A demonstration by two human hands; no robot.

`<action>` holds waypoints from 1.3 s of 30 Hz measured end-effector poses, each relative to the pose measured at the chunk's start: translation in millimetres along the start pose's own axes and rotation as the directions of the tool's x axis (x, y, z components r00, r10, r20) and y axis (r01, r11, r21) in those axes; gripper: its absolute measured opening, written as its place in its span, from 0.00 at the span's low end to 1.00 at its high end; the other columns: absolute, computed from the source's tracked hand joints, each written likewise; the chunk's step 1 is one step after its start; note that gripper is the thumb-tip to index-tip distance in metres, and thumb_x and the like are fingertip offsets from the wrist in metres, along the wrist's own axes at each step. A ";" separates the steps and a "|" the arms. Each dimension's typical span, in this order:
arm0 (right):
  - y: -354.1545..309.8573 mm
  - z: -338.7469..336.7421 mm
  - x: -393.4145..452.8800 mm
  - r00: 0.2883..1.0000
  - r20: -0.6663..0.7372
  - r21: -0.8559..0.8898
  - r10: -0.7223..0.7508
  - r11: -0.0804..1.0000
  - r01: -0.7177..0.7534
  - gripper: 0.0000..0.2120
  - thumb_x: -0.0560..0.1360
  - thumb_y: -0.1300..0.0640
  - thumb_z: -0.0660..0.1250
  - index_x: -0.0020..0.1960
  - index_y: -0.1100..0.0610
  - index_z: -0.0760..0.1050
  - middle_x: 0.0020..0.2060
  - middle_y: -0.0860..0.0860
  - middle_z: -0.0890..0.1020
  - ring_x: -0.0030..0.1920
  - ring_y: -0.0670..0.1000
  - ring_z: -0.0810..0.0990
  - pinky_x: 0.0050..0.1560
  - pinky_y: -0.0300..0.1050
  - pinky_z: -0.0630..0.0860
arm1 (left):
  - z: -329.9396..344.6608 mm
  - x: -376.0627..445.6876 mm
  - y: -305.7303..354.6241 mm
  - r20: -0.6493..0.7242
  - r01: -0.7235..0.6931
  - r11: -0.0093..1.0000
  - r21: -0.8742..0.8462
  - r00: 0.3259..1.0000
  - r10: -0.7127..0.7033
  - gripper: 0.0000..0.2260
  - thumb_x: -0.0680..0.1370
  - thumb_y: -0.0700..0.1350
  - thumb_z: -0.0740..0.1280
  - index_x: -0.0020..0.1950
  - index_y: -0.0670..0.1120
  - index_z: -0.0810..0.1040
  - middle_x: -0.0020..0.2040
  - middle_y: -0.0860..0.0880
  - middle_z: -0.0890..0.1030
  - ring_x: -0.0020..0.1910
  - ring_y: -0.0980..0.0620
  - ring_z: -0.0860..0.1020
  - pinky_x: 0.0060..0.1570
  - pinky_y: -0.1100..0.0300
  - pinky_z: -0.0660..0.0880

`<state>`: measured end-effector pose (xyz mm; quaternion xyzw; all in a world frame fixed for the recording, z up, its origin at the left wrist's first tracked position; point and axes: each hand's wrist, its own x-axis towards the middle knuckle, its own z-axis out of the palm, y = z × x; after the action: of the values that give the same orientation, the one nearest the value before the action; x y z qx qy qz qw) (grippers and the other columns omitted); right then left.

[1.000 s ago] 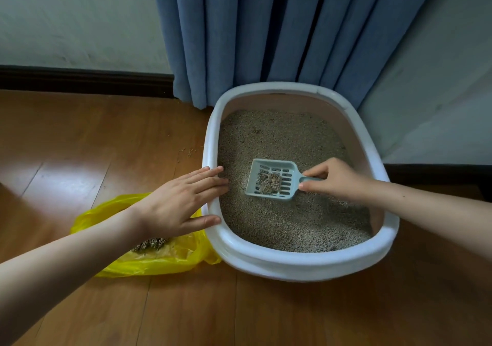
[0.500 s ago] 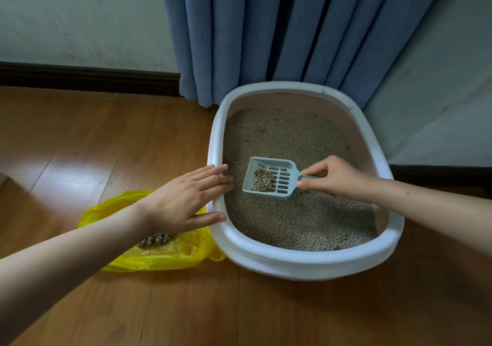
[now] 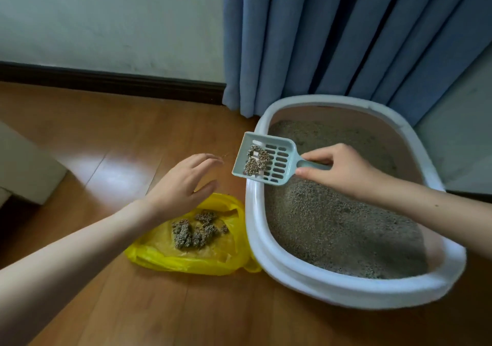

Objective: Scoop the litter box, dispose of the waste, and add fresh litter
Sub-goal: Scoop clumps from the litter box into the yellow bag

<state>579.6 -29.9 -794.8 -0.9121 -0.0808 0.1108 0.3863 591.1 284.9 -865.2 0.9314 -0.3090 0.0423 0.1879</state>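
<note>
Yellow bag on floor, clumps inside, beside litter box. Left hand above bag, fingers spread, holding nothing. Right hand pinches scoop handle; scoop, carrying clumps, over box's left rim.

Two bare forearms, no sleeves in view. Left hand and right hand: no gloves, rings, watch or wristbands. Short unpainted nails.
</note>
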 end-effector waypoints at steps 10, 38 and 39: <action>-62.2 61.0 26.9 0.918 0.298 -0.574 -0.260 0.720 0.390 0.14 0.77 0.48 0.61 0.56 0.50 0.80 0.48 0.48 0.83 0.49 0.51 0.80 0.44 0.47 0.76 | 4.3 -53.0 -49.9 0.191 0.052 0.995 0.090 0.979 -0.068 0.16 0.66 0.41 0.55 0.41 0.47 0.82 0.43 0.50 0.80 0.42 0.46 0.77 0.40 0.54 0.76; -21.7 -34.8 23.5 0.993 -0.039 -0.685 -0.114 0.726 0.056 0.12 0.74 0.49 0.61 0.46 0.53 0.81 0.35 0.53 0.81 0.37 0.55 0.77 0.33 0.46 0.73 | -2.6 -17.3 -0.8 0.091 -0.003 1.000 0.021 0.996 0.001 0.12 0.76 0.47 0.59 0.54 0.46 0.79 0.53 0.49 0.77 0.51 0.47 0.73 0.52 0.55 0.71; -13.9 -43.8 22.0 0.994 -0.043 -0.765 -0.102 0.643 0.033 0.12 0.74 0.49 0.60 0.44 0.53 0.81 0.34 0.53 0.80 0.37 0.56 0.76 0.31 0.44 0.70 | -2.0 -11.3 9.1 0.088 -0.044 0.999 0.010 0.995 0.043 0.13 0.76 0.49 0.59 0.55 0.45 0.78 0.53 0.49 0.77 0.51 0.47 0.73 0.52 0.56 0.71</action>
<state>611.5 -45.2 -758.2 -0.9900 -0.1378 0.0145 -0.0264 576.7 285.3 -862.6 0.9265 -0.3369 0.0071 0.1674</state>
